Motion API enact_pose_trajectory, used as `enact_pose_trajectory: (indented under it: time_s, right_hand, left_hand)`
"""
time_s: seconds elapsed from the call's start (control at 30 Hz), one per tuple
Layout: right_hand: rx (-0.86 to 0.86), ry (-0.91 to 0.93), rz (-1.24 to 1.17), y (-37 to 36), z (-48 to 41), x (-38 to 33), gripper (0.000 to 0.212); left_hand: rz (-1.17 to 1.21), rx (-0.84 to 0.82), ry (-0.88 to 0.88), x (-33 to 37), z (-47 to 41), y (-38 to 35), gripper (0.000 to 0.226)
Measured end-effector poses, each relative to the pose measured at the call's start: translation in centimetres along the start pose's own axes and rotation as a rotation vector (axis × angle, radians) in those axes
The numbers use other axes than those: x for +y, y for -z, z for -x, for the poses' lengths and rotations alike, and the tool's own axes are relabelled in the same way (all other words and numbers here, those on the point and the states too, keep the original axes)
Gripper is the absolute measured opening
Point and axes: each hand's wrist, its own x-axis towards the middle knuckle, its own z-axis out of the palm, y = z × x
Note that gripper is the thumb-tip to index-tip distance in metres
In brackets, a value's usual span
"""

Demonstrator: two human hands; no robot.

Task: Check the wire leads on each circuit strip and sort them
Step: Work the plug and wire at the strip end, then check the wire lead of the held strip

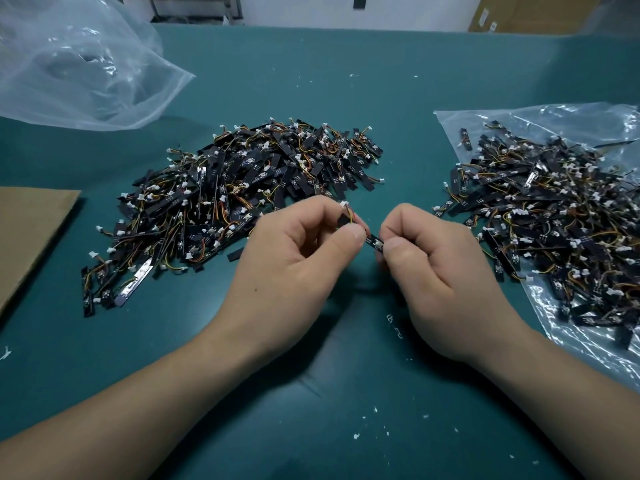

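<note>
- Your left hand [294,261] pinches one end of a single circuit strip [373,241] between thumb and forefinger. Your right hand [429,275] pinches the other end the same way, so both grips are closed on that one strip.
- The strip is held just above the green mat [346,81], between your thumbs. Its long axis runs roughly left to right, dipping slightly toward your right hand.
- The wire leads [349,216] rise from the left-hand end, away from you, and end in a white connector [344,203]. That end is the one to inspect, and your left fingers are nearest it.
- The solder joints look hidden behind your left thumb, so I can't judge their state.
- One heap [235,199] lies just beyond your left hand. The other heap [554,223] sits on a plastic bag [588,123] near your right hand.
- The frame doesn't show which heap takes checked strips, so whichever hand is on that side should make the drop.
</note>
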Motion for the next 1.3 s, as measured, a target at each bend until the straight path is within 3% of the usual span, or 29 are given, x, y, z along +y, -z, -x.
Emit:
enact_pose_trajectory:
  time_s: [0.3,0.47,0.63,0.87,1.03,1.17,1.3]
  right_hand:
    - [-0.149,0.010,-0.001,0.05,0.00,0.27,0.034]
    - [-0.112,-0.003,-0.124,0.11,-0.13,0.52,0.032]
    - [-0.170,-0.043,-0.127,-0.04,-0.19,0.79,0.032]
    - [-0.064,-0.066,-0.252,0.00,-0.35,0.80,0.033]
    - [-0.095,-0.039,-0.290,0.29,-0.17,0.74,0.033]
    - [-0.110,-0.029,-0.308,0.28,-0.01,0.66,0.031]
    - [-0.136,-0.043,-0.312,0.22,-0.03,0.41,0.031]
  left_hand:
    - [-0.016,0.017,-0.016,-0.09,-0.17,0.03,0.015]
    - [0.025,0.045,-0.001,-0.15,-0.16,-0.02,0.003]
    - [-0.068,0.017,-0.077,-0.01,-0.01,0.09,0.009]
    - [-0.149,-0.053,-0.102,0.26,0.30,0.09,0.008]
    - [0.001,0.064,-0.021,0.33,0.01,0.12,0.006]
    - [-0.065,-0.028,-0.027,0.29,0.01,0.08,0.023]
    - [-0.136,-0.031,-0.025,0.41,0.04,-0.03,0.023]
